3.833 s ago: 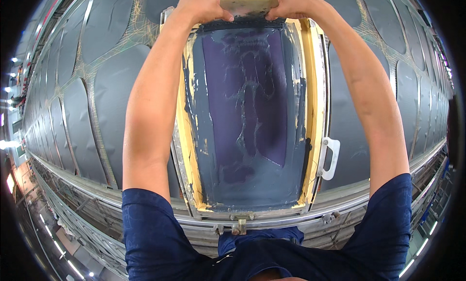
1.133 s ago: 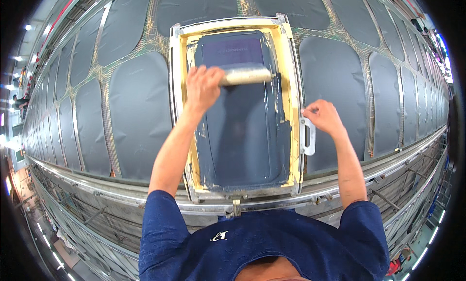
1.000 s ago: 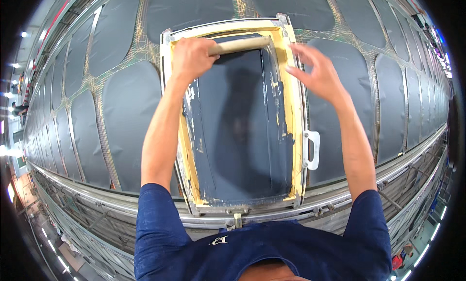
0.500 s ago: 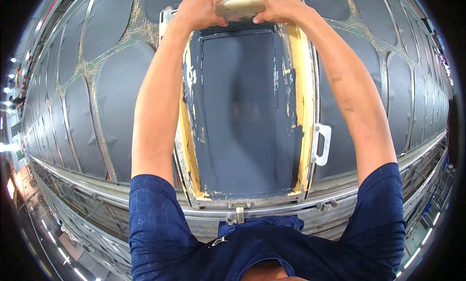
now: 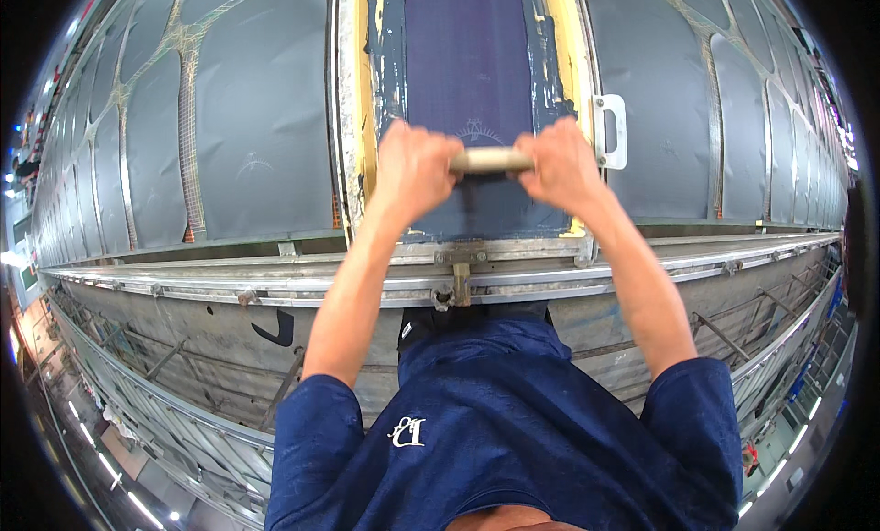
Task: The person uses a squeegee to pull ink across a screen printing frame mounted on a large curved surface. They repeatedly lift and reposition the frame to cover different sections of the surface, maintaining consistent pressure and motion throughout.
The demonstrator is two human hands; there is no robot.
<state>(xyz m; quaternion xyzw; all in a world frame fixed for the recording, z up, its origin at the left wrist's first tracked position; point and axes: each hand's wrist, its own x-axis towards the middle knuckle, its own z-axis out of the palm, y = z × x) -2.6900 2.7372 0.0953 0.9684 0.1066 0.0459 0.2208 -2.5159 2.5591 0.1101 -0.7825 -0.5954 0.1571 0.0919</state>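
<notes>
Both my hands are closed on a pale wooden squeegee (image 5: 492, 159), my left hand (image 5: 414, 172) at its left end and my right hand (image 5: 561, 166) at its right end. The squeegee rests across the near part of a screen-printing frame (image 5: 346, 119). Beyond it the mesh (image 5: 466, 54) looks dark purple, with a faint arc-shaped design just past the squeegee. Dark ink (image 5: 495, 218) covers the near end of the screen. Smears of ink mark the yellow border strips down both sides. The squeegee's blade is hidden by its handle and my hands.
A white side handle (image 5: 612, 132) sticks out from the frame's right side. Dark grey fabric pieces (image 5: 261, 119) lie along the long table on both sides. A metal rail (image 5: 202, 279) runs along the table's near edge, with a small clamp (image 5: 461, 279) in front of the frame.
My hands have drawn the squeegee from the screen's far end to its near end. Behind it the mesh has turned from ink-covered grey to purple, with the design now showing.
</notes>
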